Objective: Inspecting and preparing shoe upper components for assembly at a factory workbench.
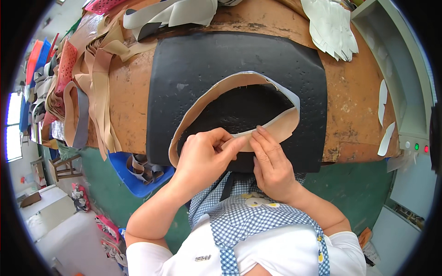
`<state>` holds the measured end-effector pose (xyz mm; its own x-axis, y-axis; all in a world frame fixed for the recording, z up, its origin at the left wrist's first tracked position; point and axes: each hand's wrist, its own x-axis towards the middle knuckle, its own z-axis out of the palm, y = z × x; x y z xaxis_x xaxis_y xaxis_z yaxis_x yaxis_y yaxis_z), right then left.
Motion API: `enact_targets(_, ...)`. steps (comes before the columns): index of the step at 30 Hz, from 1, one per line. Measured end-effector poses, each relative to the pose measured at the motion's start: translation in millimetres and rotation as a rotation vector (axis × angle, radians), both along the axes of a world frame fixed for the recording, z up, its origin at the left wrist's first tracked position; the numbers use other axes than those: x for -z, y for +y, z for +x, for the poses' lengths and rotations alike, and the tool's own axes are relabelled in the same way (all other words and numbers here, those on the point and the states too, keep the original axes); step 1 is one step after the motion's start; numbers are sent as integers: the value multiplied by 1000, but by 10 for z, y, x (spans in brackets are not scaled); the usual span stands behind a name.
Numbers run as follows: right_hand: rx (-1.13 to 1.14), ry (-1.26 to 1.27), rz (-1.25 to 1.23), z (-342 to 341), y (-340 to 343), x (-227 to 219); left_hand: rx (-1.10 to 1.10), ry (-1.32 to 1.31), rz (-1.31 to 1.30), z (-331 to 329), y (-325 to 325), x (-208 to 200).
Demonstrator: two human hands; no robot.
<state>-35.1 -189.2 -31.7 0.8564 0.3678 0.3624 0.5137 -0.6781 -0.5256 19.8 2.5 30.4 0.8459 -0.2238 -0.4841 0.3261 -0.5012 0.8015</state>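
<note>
1. Green floor [354, 193] showed in the head view, right of the right hand and past the near edge of a brown worktable [352, 101]; a black mat [230, 110] covered the table ahead of both hands.
2. Looped tan strip [283, 126] stood on the mat, its near side at the fingers of both hands, its curve arching away ahead of them.
3. Left hand [205, 152] was narrowed, pinching the strip between thumb and bent fingers.
4. Right hand [275, 165] was just beside it, fingers close together and resting on the strip; whether its thumb gripped could not be told.
5. Tan pieces [99, 85] lay well left of the left hand; white pieces [329, 27] lay far ahead-right of the right hand.
</note>
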Motion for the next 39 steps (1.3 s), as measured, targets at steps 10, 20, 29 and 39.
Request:
enact_targets(10,3,-83,-88,-16,58,82,141,-216,168,-66,61,73)
enact_targets(20,123,-97,9,61,179,-21,382,-536,100,-43,-26,-68)
enact_targets(29,175,-29,247,105,4,-26,326,-481,70,-69,-76,52)
enact_targets(39,222,109,387,134,77,-131,166,-238,-158,-73,6,143)
